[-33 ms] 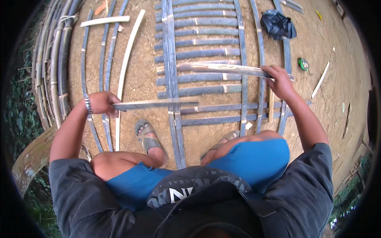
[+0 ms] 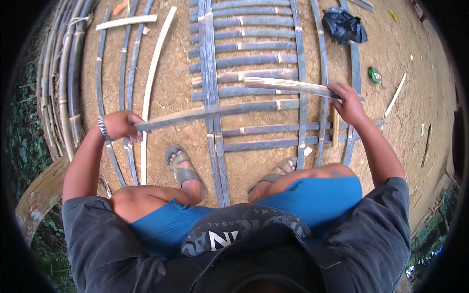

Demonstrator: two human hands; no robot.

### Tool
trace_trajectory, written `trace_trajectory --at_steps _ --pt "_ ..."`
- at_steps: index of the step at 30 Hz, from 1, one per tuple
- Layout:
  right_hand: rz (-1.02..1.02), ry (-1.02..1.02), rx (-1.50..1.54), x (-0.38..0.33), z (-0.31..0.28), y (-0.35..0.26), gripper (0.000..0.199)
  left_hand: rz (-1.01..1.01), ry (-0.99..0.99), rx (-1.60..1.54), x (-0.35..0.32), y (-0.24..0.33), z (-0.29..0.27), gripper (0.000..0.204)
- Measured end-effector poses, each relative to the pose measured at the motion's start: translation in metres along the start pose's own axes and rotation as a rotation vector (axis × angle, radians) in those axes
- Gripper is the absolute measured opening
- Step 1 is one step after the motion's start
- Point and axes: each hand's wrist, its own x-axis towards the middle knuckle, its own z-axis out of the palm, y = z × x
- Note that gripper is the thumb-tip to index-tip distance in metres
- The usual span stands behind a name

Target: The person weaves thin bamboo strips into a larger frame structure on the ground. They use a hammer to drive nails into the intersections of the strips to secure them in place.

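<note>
Plainly, each hand has hold of one piece; the left hand [image 2: 123,125] has its fingers closed round the near end of a narrow grey strip [image 2: 181,116], blurred, its far end over the slats; the right hand [image 2: 348,103] grips a split bamboo slat [image 2: 288,84] close to its right end, above the lattice on the ground; whether either touches what lies below, I cannot tell. Both look light, stiff and slightly springy; the split edges may splinter, so a mid-length hold on the smooth face should balance best. Counted: two held pieces; five lengthwise strips [image 2: 301,58]; crosswise slats [image 2: 264,60], at least nine, cut off at the top; three dark strips [image 2: 99,61] at left; one black plastic bag [image 2: 343,25]; two sandals [image 2: 184,173].
</note>
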Motion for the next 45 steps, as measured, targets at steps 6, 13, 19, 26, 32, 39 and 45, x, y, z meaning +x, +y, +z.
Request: trace_trajectory --at_steps 6,13,19,26,32,39,45 --pt "0.17 -0.134 -0.084 -0.063 0.083 -0.028 0.044 0.269 0.351 -0.738 0.083 -0.096 0.04 0.023" --pt "0.011 -0.24 -0.094 -0.044 0.103 -0.059 0.045 0.336 0.263 -0.542 0.103 -0.07 0.036 0.023" --pt "-0.07 -0.281 -0.099 -0.013 0.123 -0.078 0.044 0.343 0.268 -0.516 0.09 -0.063 0.041 0.027" --pt "-0.105 -0.347 0.068 0.015 0.177 -0.108 0.046 0.304 0.283 -0.542 0.08 -0.077 0.053 0.029" --pt "-0.123 -0.284 0.064 0.018 0.19 -0.122 0.048 0.303 0.255 -0.569 0.089 -0.096 0.057 0.026" --pt "-0.179 -0.235 -0.256 0.013 0.189 -0.123 0.042 0.28 0.242 -0.582 0.095 -0.097 0.058 0.024" --pt "-0.178 -0.245 -0.227 0.016 0.191 -0.122 0.037 0.251 0.237 -0.561 0.097 -0.098 0.058 0.024"
